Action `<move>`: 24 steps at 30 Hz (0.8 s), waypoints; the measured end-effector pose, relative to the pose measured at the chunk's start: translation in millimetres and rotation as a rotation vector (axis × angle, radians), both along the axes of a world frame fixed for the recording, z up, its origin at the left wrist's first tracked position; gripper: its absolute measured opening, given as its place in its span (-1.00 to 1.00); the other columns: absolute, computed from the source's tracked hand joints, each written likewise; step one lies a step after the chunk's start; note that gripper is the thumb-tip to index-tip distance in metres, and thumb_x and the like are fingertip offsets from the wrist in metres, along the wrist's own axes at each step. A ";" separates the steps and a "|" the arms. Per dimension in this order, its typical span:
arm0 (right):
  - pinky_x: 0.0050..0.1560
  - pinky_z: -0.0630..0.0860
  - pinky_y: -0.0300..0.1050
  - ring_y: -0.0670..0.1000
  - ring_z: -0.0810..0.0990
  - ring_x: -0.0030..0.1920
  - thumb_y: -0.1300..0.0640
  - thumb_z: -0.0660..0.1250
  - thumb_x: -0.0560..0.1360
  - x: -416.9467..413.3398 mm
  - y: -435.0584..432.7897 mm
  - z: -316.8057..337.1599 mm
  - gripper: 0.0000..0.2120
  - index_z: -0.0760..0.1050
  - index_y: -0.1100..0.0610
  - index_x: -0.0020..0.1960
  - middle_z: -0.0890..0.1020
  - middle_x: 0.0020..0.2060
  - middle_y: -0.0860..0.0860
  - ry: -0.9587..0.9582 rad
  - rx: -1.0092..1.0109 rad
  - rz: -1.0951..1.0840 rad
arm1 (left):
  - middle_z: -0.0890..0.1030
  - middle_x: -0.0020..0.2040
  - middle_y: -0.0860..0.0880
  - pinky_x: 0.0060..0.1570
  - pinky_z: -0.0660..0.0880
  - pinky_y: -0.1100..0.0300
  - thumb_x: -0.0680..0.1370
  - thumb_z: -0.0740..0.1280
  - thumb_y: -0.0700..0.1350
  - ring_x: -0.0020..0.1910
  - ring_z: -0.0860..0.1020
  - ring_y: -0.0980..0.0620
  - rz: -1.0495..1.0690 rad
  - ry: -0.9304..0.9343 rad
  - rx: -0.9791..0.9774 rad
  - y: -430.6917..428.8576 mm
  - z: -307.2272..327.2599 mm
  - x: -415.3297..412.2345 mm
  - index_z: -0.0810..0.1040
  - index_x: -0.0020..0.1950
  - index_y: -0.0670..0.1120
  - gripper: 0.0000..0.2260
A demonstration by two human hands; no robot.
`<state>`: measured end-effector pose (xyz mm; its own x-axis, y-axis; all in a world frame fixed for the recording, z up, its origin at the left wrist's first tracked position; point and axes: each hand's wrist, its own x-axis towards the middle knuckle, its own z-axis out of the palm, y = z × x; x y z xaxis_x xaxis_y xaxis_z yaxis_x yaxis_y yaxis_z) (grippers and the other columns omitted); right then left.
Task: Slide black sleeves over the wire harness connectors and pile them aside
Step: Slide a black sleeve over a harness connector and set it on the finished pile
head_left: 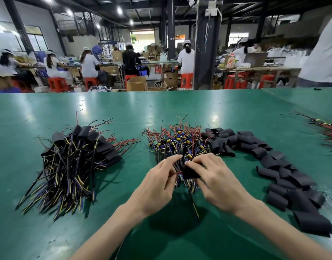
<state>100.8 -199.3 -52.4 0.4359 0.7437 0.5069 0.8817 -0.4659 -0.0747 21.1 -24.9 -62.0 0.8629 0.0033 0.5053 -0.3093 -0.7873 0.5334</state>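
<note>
My left hand (157,182) pinches the wires of one harness (181,177) just above the table. My right hand (215,177) holds a black sleeve (190,172) at that harness's connector end, fingers curled round it. Behind my hands lies a heap of bare harnesses (178,141) with yellow and blue connectors and red and black wires. To the left sits a pile of sleeved harnesses (75,160). A long row of loose black sleeves (270,160) runs along the right.
The green table (123,109) stretches far ahead. A few more wires (324,128) lie at the right edge. Beyond the table, several seated people work at benches with red stools and cardboard boxes; a person in white stands at far right.
</note>
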 end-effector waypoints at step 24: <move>0.23 0.18 -0.35 -0.03 0.33 0.09 0.17 0.18 0.59 18.7 -6.1 0.3 -0.64 0.34 0.28 0.35 0.38 0.04 0.03 0.223 0.095 0.049 | 0.57 -0.22 0.04 -0.26 0.48 0.29 0.56 0.32 -0.26 -0.34 0.52 0.17 0.041 0.273 -0.378 12.0 -6.4 9.7 0.48 -0.03 0.04 -0.82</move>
<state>119.5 -205.4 -52.1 0.5098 0.7200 0.4708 0.8596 -0.4046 -0.3119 30.8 -12.9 -68.5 0.9594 0.1799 0.2170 -0.0911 -0.5308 0.8426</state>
